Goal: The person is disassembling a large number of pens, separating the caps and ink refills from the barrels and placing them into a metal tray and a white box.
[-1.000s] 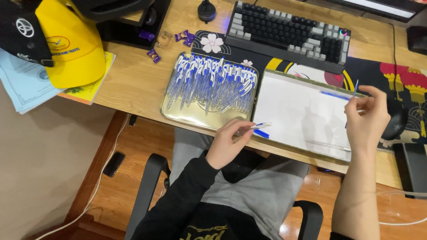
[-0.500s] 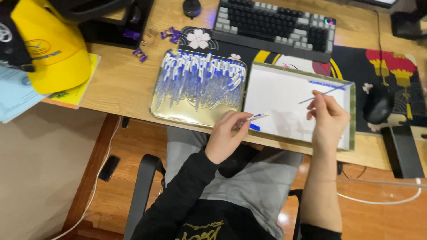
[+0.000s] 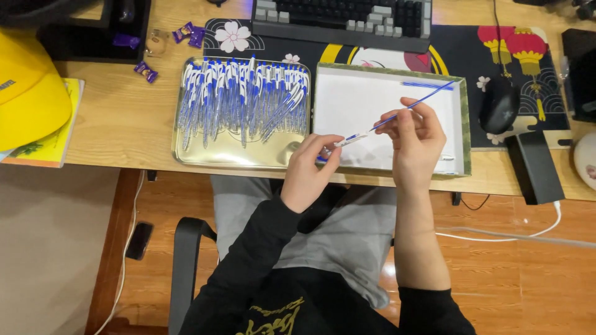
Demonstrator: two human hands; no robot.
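Blue refill (image 3: 415, 104) is pinched in the right hand (image 3: 415, 133), its tip fed into the pen barrel (image 3: 343, 141) clamped by the left hand (image 3: 310, 167), over the white box (image 3: 462, 124). Insertion appears underway; steady alignment seems needed, beside the gold tray (image 3: 186, 155) of pens.

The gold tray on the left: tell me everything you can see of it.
The gold tray is a shallow, shiny, metal-looking rectangle with rounded corners and a raised rim. It lies flat on the wooden desk, its right edge beside the white box. Its upper part is packed with blue-and-white pens lying mostly lengthwise; the near strip is bare. The left hand hovers at its lower right corner.
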